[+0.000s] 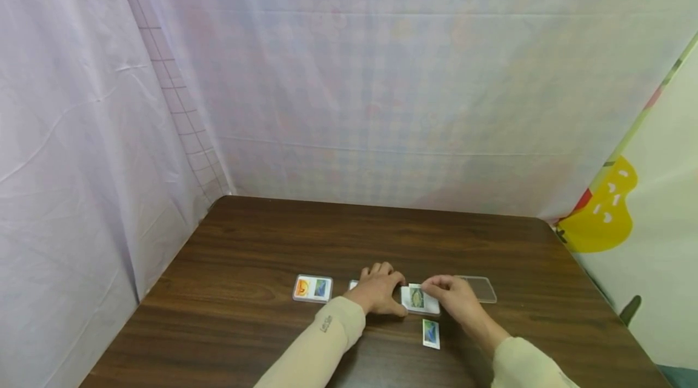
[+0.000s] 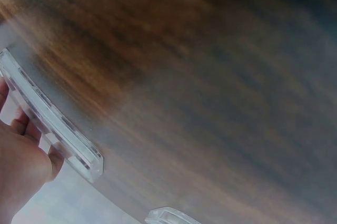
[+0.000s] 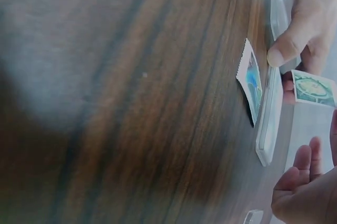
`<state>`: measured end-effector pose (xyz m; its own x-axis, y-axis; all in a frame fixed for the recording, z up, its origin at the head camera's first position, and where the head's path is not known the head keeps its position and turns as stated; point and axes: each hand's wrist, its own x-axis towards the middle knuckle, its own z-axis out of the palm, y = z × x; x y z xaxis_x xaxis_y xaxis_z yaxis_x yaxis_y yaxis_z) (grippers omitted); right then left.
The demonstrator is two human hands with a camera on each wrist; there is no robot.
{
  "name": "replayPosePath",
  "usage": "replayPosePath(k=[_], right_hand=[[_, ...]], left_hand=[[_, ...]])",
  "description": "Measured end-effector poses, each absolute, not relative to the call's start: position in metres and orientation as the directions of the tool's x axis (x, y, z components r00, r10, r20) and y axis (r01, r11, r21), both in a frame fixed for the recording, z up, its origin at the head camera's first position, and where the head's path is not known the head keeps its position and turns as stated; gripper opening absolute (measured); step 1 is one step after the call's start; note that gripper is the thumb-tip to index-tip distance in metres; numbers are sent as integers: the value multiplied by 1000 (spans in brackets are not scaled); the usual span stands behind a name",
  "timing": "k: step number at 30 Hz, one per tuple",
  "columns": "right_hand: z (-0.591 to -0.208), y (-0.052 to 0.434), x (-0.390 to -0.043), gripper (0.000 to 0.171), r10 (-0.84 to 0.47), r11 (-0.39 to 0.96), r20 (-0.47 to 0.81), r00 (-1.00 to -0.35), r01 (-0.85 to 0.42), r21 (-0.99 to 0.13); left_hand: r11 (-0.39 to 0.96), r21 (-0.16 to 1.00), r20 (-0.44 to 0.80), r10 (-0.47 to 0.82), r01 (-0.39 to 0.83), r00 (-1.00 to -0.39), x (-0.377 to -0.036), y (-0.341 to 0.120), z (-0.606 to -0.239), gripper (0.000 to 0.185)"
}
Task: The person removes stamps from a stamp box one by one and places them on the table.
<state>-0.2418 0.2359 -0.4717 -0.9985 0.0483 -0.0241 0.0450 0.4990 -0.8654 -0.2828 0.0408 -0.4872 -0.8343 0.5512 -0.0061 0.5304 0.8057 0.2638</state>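
My right hand [image 1: 457, 298] pinches a small green stamp [image 3: 311, 88] by its edge, close over a clear plastic case [image 1: 425, 309] with a white inside. From the left, my left hand [image 1: 377, 292] holds that case, thumb at its near edge and fingers toward the far side. A second stamp, blue and green [image 1: 431, 334], lies on the table just in front of the case; its serrated edge shows in the right wrist view. Part of another case [image 1: 352, 284] peeks out behind my left hand, mostly hidden.
Farther left on the brown wooden table [image 1: 262, 242] lies a case [image 1: 312, 288] showing an orange picture and a blue one. A clear plastic cover [image 1: 483, 290] lies flat beyond my right hand. White curtains [image 1: 382, 103] hang behind the table.
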Motion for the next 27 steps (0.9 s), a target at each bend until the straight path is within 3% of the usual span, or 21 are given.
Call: replayPosePath(k=[11,27], right_hand=[[-466,249,-227,21,56,474,-51,-997,72,-878],[-470,277,-205,23,106,537,-84,-991,128,-834]], left_hand=[[805,278,-17,550,525,-835,-282,40,-486,57],[805,281,-27,550,522,-834,-283,40,-487,56]])
